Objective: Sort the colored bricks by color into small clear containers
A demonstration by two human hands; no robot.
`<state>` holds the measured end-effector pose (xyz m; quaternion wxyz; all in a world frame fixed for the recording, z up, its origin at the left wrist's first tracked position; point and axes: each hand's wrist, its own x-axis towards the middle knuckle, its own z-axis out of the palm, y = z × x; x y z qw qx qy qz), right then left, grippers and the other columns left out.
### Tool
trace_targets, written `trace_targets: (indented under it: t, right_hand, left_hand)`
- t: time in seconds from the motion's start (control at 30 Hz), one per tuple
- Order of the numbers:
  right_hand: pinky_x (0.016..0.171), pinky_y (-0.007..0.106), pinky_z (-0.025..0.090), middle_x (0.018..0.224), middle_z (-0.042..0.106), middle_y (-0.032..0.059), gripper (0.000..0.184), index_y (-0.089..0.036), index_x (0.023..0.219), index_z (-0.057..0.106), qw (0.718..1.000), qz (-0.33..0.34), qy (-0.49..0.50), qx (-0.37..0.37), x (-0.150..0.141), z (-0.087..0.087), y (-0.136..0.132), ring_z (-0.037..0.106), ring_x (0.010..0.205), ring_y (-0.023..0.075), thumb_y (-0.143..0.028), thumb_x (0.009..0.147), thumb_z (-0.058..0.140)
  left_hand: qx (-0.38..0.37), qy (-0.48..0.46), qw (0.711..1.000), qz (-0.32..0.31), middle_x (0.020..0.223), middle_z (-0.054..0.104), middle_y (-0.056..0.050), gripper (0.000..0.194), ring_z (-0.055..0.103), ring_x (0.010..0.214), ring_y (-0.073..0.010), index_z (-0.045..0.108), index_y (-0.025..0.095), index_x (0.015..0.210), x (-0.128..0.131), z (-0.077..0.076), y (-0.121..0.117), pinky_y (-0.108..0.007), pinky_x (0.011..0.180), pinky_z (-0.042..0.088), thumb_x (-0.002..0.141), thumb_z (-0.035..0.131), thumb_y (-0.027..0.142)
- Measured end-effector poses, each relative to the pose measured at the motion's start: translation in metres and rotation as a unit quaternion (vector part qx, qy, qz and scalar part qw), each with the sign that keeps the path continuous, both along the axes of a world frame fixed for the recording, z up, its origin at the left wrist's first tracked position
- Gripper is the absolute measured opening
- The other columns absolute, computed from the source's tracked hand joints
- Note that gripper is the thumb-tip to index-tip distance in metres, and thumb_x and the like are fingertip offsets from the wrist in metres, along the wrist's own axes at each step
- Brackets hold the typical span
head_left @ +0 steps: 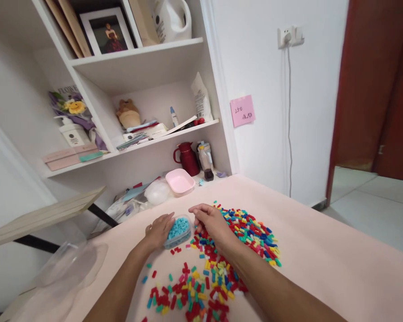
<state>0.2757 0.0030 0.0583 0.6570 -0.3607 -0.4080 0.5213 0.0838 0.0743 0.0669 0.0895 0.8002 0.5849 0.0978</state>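
Observation:
My left hand grips the left side of a clear plastic container, its fingers over the rim. Small light-blue plastic pieces fill the container, which stands on the pink tabletop. Just to the right, my right hand hovers beside the container with its fingers bent and thumb and forefinger pinched together. Whatever may be between those fingertips is too small to make out. Under and around my right hand spreads a heap of small multicoloured plastic pieces. Nearer to me lie more mixed pieces, many of them red.
At the back stand a pink plastic tub, a dark red jug and a bottle of dark liquid. Plastic bags lie to their left. Clear plastic sits at the left edge, near a wooden shelf.

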Motion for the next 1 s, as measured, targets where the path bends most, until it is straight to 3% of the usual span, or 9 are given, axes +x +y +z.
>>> trace_targets:
  t: [0.13,0.2,0.27,0.37,0.43,0.6,0.7,0.87,1.0]
  right_hand:
    - [0.041,0.021,0.035,0.054,0.055,-0.0037,0.026,-0.016,0.088,0.069,1.0,-0.024,-0.009,-0.003,0.002,-0.008,0.003,0.045,0.041,0.0086,-0.037,0.073,0.062]
    - [0.044,0.023,0.037,0.057,0.055,-0.0028,0.028,-0.017,0.09,0.069,0.998,-0.047,-0.04,0.003,0.005,-0.012,0.0,0.047,0.044,0.0104,-0.039,0.075,0.059]
    - [0.051,0.027,0.042,0.062,0.059,-0.0004,0.03,-0.019,0.092,0.07,0.987,-0.09,-0.134,0.03,0.008,-0.016,-0.004,0.053,0.052,0.0143,-0.041,0.079,0.055]
    - [0.08,0.036,0.047,0.087,0.069,0.0061,0.026,-0.021,0.087,0.072,0.916,-0.137,-0.341,0.161,0.007,-0.021,-0.006,0.062,0.085,0.0228,-0.04,0.08,0.056]
    - [0.087,0.039,0.045,0.096,0.069,0.0084,0.028,-0.021,0.087,0.073,0.881,-0.121,-0.405,0.211,0.003,-0.023,-0.005,0.062,0.094,0.0252,-0.04,0.082,0.053]
    - [0.071,0.033,0.049,0.095,0.071,0.0074,0.035,-0.022,0.098,0.071,0.876,-0.054,-0.443,0.182,-0.008,-0.014,-0.008,0.064,0.082,0.0234,-0.045,0.086,0.049]
    - [0.061,0.03,0.047,0.089,0.072,0.0071,0.041,-0.022,0.103,0.071,0.87,-0.052,-0.457,0.176,-0.006,-0.002,-0.006,0.063,0.071,0.0217,-0.051,0.086,0.048]
    - [0.052,0.03,0.041,0.063,0.065,0.0021,0.044,-0.024,0.1,0.073,0.827,-0.074,-0.527,0.18,0.005,0.01,0.01,0.054,0.052,0.0195,-0.056,0.084,0.047]
    - [0.057,0.033,0.043,0.075,0.07,0.0045,0.042,-0.027,0.097,0.073,0.818,-0.087,-0.541,0.175,0.018,0.008,0.018,0.057,0.056,0.0217,-0.057,0.083,0.048]
  left_hand:
    - [0.058,-0.018,0.997,0.044,0.15,0.043,-0.011,0.054,0.032,0.141,-0.0305,0.048,0.026,0.138,0.001,0.008,-0.011,-0.056,0.112,0.023,0.095,0.023,0.045]
    - [0.097,-0.031,0.993,0.065,0.153,0.038,-0.011,0.053,0.028,0.143,-0.03,0.046,0.024,0.14,0.002,0.014,-0.029,-0.056,0.114,0.017,0.096,0.021,0.041]
    - [0.128,-0.039,0.988,0.073,0.153,0.038,-0.009,0.049,0.026,0.144,-0.0277,0.046,0.026,0.139,0.002,0.019,-0.056,-0.054,0.116,0.014,0.096,0.023,0.035]
    - [0.141,-0.035,0.988,0.051,0.152,0.039,-0.005,0.045,0.028,0.143,-0.0261,0.051,0.031,0.134,0.001,0.021,-0.105,-0.052,0.117,0.015,0.092,0.036,0.024]
    - [0.135,-0.033,0.99,0.022,0.151,0.042,-0.001,0.049,0.03,0.142,-0.0244,0.052,0.036,0.132,-0.001,0.02,-0.138,-0.051,0.117,0.019,0.087,0.043,0.019]
    - [0.146,-0.047,0.988,-0.036,0.148,0.045,-0.004,0.048,0.032,0.14,-0.0247,0.051,0.035,0.131,-0.026,0.016,-0.198,-0.059,0.116,0.016,0.088,0.041,0.016]
    - [0.16,-0.028,0.987,0.005,0.137,0.055,-0.006,0.036,0.039,0.135,-0.0253,0.06,0.031,0.118,-0.055,0.012,-0.213,-0.061,0.116,0.012,0.09,0.041,0.018]
    - [0.176,0.089,0.976,0.093,0.131,0.06,-0.011,0.031,0.04,0.135,-0.0306,0.067,0.024,0.105,-0.108,-0.001,-0.222,-0.064,0.116,0.008,0.087,0.044,0.015]
    - [0.139,0.114,0.973,0.143,0.134,0.059,-0.009,0.027,0.04,0.136,-0.0325,0.069,0.027,0.101,-0.14,-0.006,-0.23,-0.065,0.115,0.007,0.082,0.053,0.018]
